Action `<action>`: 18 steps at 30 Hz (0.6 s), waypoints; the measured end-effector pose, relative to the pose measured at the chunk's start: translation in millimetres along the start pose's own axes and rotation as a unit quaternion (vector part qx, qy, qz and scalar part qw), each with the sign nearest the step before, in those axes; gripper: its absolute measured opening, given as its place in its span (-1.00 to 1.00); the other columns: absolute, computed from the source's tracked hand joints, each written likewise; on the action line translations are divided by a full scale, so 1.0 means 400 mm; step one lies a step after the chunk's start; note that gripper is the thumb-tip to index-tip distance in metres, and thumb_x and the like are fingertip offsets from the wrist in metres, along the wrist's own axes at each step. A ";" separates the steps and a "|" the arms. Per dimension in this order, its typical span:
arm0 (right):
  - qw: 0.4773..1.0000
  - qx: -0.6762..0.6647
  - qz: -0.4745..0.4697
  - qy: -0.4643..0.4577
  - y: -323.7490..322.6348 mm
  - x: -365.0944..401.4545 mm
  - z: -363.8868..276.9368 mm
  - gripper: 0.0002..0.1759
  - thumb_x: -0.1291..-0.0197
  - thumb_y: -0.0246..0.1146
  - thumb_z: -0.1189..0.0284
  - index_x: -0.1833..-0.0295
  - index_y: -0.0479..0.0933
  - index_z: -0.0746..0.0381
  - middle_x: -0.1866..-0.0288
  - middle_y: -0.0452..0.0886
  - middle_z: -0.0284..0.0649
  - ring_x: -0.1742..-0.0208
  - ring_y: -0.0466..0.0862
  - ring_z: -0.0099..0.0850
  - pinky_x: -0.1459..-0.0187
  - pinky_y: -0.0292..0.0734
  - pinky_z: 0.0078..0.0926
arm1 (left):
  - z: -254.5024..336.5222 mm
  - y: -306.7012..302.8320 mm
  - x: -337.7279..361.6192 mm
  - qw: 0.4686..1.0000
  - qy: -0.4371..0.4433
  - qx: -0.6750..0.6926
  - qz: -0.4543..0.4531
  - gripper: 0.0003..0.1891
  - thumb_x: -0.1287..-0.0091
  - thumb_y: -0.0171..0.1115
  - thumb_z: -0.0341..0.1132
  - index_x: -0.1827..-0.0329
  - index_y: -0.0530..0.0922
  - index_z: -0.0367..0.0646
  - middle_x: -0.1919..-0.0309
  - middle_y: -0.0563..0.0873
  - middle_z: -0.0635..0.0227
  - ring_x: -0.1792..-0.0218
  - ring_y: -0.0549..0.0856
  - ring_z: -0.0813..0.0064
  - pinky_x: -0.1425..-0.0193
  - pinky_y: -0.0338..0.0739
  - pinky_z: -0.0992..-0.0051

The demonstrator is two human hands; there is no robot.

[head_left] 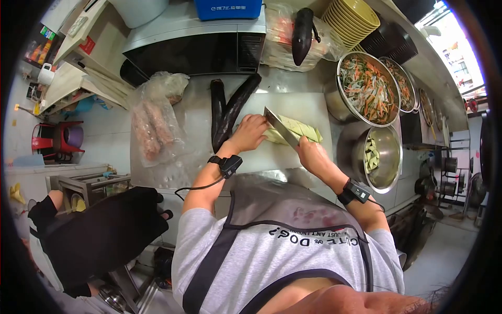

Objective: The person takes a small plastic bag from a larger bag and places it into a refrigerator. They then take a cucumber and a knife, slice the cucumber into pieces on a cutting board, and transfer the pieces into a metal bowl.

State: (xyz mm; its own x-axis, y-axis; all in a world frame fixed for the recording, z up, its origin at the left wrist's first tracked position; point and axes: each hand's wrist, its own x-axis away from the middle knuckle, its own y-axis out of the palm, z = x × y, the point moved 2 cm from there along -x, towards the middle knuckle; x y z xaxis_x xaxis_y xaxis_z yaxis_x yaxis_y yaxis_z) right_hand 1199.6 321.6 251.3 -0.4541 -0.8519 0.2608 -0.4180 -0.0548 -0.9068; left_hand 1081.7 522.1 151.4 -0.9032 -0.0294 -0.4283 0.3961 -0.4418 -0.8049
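My right hand is wrapped round the handle of a kitchen knife, whose broad blade slants across a pale green peeled vegetable, probably eggplant. Fingers of my left hand are curled on the vegetable's left end, close to the blade. Underneath lies a white cutting board. Two dark, long eggplants rest at the board's left edge, beside my left hand. To the right, a steel bowl holds pale green cut chunks.
A plastic bag of reddish meat lies on the left. Behind stand a microwave and bags topped by another eggplant. Steel pots with shredded vegetables and stacked yellow bowls are at right. A person in black is at lower left.
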 end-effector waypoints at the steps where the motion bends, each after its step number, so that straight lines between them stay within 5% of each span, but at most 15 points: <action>1: 1.000 -0.008 -0.007 0.016 0.000 -0.003 -0.004 -0.74 -0.34 0.14 0.38 0.22 0.38 0.41 0.44 0.61 0.27 0.34 0.65 0.22 0.27 0.53 0.09 | -0.002 0.003 0.004 1.000 -0.011 0.004 -0.008 -0.56 -0.07 0.41 -0.30 -0.05 0.53 -0.12 -0.09 0.54 0.22 -0.24 0.45 0.14 -0.35 0.27 0.12; 9: 0.999 -0.033 0.002 -0.009 0.083 -0.036 0.030 -0.74 -0.36 0.13 0.37 0.24 0.38 0.40 0.46 0.62 0.22 0.37 0.66 0.19 0.29 0.56 0.08 | -0.018 0.024 0.007 1.000 -0.015 0.022 -0.010 -0.58 -0.09 0.39 -0.32 -0.04 0.54 -0.13 -0.09 0.52 0.21 -0.23 0.46 0.11 -0.30 0.32 0.15; 18: 0.994 -0.067 0.043 0.070 0.120 -0.065 0.098 -0.69 -0.36 0.16 0.29 0.21 0.38 0.37 0.41 0.63 0.24 0.35 0.65 0.23 0.25 0.55 0.10 | 0.019 0.062 -0.004 1.000 0.001 0.022 -0.007 -0.64 -0.10 0.39 -0.32 0.06 0.51 -0.14 -0.07 0.52 0.22 -0.19 0.47 0.11 -0.26 0.35 0.15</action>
State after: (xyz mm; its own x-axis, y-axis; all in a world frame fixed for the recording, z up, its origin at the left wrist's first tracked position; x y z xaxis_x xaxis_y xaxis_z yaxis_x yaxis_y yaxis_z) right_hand 1222.1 320.9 187.9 -0.5942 -0.7688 0.2362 -0.4691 0.0928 -0.8782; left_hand 1091.6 504.4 135.4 -0.9084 -0.0208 -0.4177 0.3752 -0.4815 -0.7921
